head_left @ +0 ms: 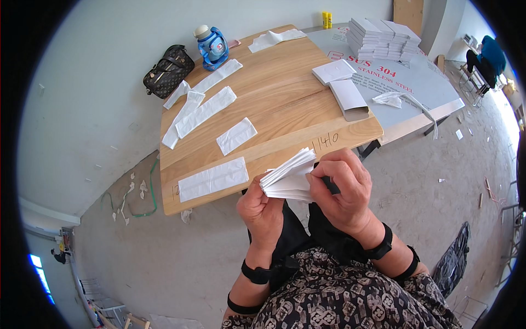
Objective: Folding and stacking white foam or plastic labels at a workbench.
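Note:
A stack of folded white paper sheets (290,178) is held up at the table's near edge, its layers fanned apart. My left hand (258,211) is closed round the stack's left end. On the other side, my right hand (345,189) is closed in a pinch at the stack's right edge, thumb and forefinger on a sheet. Flat on the table to the left of my hands lies a white plastic sleeve (213,179), and a smaller white sleeve (236,136) is beyond it.
More white sleeves (206,112) lie near a dark patterned handbag (170,70) and a blue bottle (212,49). At the table's right, an opened white box (349,98) adjoins a grey surface (400,82) bearing stacked white boxes (381,41). A person (487,60) sits far right.

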The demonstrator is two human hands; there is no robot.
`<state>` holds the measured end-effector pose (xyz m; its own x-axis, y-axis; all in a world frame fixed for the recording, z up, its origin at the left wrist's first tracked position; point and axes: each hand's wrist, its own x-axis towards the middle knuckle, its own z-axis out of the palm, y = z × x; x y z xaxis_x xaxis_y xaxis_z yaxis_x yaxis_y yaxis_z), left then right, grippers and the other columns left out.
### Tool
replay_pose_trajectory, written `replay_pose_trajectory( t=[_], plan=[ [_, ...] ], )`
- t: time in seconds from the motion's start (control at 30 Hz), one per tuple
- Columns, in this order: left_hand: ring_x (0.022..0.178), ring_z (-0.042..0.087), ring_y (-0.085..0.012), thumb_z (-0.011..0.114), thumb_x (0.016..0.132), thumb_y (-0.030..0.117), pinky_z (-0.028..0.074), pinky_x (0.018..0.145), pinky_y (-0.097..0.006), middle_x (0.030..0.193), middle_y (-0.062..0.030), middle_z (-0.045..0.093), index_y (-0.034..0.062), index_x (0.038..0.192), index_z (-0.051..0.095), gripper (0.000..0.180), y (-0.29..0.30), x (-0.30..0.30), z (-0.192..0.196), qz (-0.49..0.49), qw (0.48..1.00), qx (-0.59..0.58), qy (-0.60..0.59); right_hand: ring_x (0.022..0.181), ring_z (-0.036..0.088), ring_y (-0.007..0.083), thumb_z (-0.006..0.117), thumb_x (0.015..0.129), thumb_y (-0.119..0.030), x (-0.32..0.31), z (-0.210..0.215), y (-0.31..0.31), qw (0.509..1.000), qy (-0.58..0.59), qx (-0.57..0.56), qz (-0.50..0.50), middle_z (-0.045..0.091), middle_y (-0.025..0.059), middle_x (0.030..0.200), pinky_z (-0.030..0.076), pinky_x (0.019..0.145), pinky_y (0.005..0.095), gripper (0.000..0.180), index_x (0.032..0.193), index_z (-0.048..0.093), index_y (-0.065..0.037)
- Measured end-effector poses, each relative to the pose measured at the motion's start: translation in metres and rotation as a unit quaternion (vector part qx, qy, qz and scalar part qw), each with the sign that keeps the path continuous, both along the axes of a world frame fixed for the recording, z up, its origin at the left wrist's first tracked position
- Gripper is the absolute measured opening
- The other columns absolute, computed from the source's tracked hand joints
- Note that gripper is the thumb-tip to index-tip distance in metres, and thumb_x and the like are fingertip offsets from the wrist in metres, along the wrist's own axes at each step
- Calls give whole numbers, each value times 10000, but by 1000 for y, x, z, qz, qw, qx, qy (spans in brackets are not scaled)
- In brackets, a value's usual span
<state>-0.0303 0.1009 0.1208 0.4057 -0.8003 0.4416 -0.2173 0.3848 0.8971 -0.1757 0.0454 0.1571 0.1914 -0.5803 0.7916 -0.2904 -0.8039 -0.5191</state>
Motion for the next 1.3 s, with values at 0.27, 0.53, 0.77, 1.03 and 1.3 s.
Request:
replay_pose_trajectory(
  t=[0.27, 0.53, 0.77, 1.03, 1.3],
  plan=[
    [870, 616, -41, 624, 859, -95, 478, 790, -188, 948, -31, 709, -47, 1156, 625, 301, 0, 0, -2, -7, 1000, -3, 9, 672, 586, 249, 727, 678, 22, 3, 0, -4, 999, -16, -17, -33, 578, 87, 812, 474, 564, 324, 245, 894, 623, -32],
    [872, 617, -43, 617, 860, -96, 478, 789, -187, 951, -33, 710, -50, 1161, 622, 305, -1, -1, -2, -8, 1000, -4, 7, 663, 577, 233, 726, 653, 25, 2, -1, -5, 998, -3, -50, -39, 563, 77, 806, 467, 553, 319, 219, 839, 630, -41],
    [839, 592, -44, 618, 863, -79, 481, 757, -198, 930, -24, 699, -52, 1113, 645, 252, -1, 4, -5, 5, 999, -13, 52, 621, 582, 241, 716, 646, 26, -1, -3, 2, 988, 24, -32, 149, 628, 86, 795, 475, 555, 323, 248, 836, 562, -15],
    [853, 609, -51, 621, 865, -81, 485, 767, -197, 943, -25, 698, -51, 1130, 636, 267, 0, 1, 0, -2, 1000, -13, 23, 619, 605, 244, 685, 735, 31, 3, 3, 3, 995, -19, 77, 54, 605, 89, 726, 476, 544, 323, 291, 1017, 620, -5],
    [843, 612, -38, 620, 863, -85, 478, 768, -183, 928, -21, 698, -53, 1120, 632, 259, 1, 3, -2, -12, 1000, -5, 9, 581, 553, 250, 690, 693, 42, 5, 1, -2, 1000, 2, 27, 4, 533, 70, 696, 453, 525, 335, 257, 929, 627, -36]
  ],
)
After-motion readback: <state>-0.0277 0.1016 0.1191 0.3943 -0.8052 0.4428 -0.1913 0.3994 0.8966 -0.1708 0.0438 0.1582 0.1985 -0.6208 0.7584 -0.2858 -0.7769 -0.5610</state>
